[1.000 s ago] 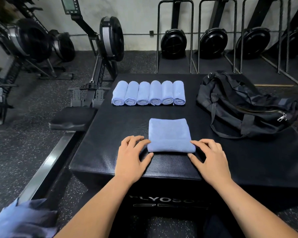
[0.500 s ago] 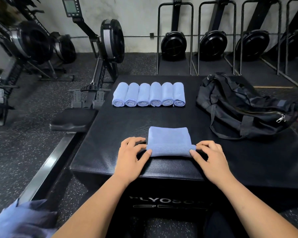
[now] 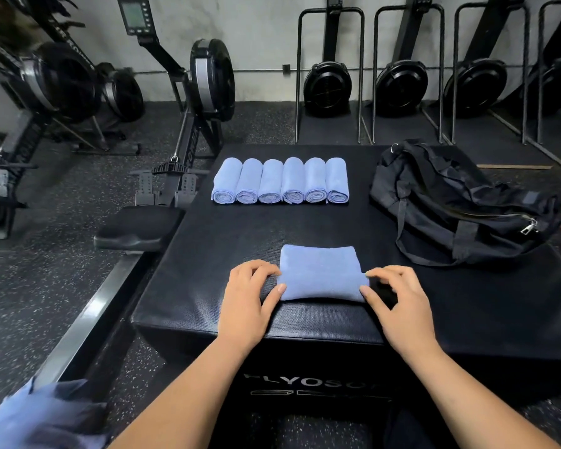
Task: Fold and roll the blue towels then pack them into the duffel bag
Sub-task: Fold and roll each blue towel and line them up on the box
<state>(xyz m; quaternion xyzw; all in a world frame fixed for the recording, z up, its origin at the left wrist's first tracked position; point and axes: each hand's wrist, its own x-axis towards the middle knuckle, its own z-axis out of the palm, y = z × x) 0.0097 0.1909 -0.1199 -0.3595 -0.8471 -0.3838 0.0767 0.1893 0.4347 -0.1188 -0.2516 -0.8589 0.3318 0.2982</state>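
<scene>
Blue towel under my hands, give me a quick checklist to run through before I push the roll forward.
1. Left hand grips the left end of the towel: ok, fingers and thumb curl round the roll.
2. Right hand grips the right end: ok.
3. Roll even from end to end: ok, its near edge looks straight.
4. Flat part ahead of the roll lies smooth: ok.
5. Free box top between the towel and the six rolled towels: ok.
6. Duffel bag open for packing: cannot tell; its zip shows, an opening does not.
</scene>
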